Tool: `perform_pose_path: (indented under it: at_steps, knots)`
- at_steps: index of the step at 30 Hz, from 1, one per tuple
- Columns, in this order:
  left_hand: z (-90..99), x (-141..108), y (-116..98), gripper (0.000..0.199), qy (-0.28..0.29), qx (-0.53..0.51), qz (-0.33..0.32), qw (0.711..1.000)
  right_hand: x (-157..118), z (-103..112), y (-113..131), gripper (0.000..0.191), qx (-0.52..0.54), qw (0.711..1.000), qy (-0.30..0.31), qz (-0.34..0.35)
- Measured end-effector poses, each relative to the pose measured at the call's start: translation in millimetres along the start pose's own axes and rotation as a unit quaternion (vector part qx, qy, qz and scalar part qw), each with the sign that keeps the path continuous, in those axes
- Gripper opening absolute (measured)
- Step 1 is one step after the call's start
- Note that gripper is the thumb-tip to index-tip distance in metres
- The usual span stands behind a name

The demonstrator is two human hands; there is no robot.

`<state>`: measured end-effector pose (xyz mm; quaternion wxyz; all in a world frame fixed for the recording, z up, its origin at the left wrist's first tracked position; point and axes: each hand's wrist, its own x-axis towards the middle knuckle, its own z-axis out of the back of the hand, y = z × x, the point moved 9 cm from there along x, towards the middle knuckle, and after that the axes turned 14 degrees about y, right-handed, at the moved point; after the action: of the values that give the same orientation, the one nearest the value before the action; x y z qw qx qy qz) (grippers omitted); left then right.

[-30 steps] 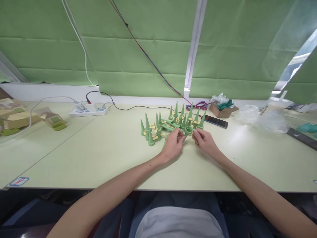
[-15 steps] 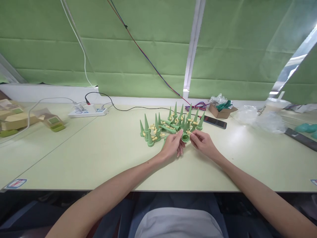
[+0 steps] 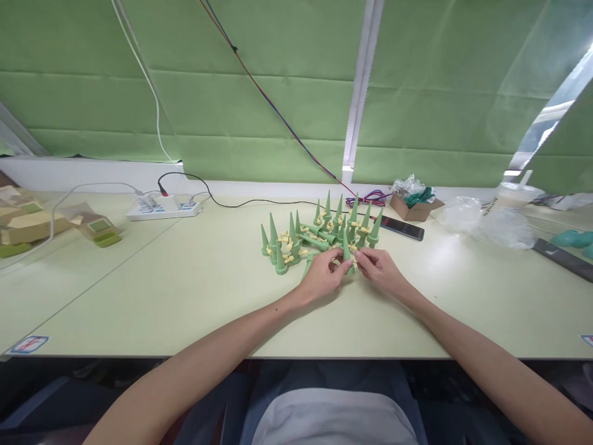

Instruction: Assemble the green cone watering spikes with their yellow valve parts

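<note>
My left hand grips a green cone, which stands upright with its tip up. Just right of it, my right hand is closed in a pinch at the cone's side, on a small yellow piece that its fingertips partly hide. Several more green cones with yellow pieces stand behind my hands and to the left, such as one cone at the front left. Among them, some green cones lie on their sides.
Behind the cones lies a black phone, with a small cardboard box beyond it. Plastic bags and a lidded cup are at the right. A power strip and paper packages are on the left of the table.
The held cone has turned from showing its round open base to standing tip up. My left fingers have shifted around it, while my right hand has barely moved.
</note>
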<state>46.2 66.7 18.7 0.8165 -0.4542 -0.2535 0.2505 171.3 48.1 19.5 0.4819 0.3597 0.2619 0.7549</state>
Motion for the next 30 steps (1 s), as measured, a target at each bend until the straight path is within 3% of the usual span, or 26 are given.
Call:
perform_pose_path:
  at_steps: [6, 16, 23, 30]
  knots:
    - [3.9, 0, -4, 0.025, -0.038, 0.095, -0.045, 0.994, 2, -1, -6, 0.05, -0.003, 1.0, -0.002, -0.015]
    - [17.3, -6, -3, 0.022, -0.123, 0.034, -0.021, 0.992, -1, 9, -8, 0.045, 0.076, 0.995, -0.069, -0.011]
    - [7.2, -2, 11, 0.056, -0.063, -0.049, 0.044, 0.996, -2, 10, -7, 0.038, 0.126, 0.99, -0.069, -0.006]
    - [2.0, -2, 14, 0.06, -0.034, -0.053, 0.052, 0.997, 0, 7, -3, 0.036, 0.133, 0.99, -0.046, -0.002]
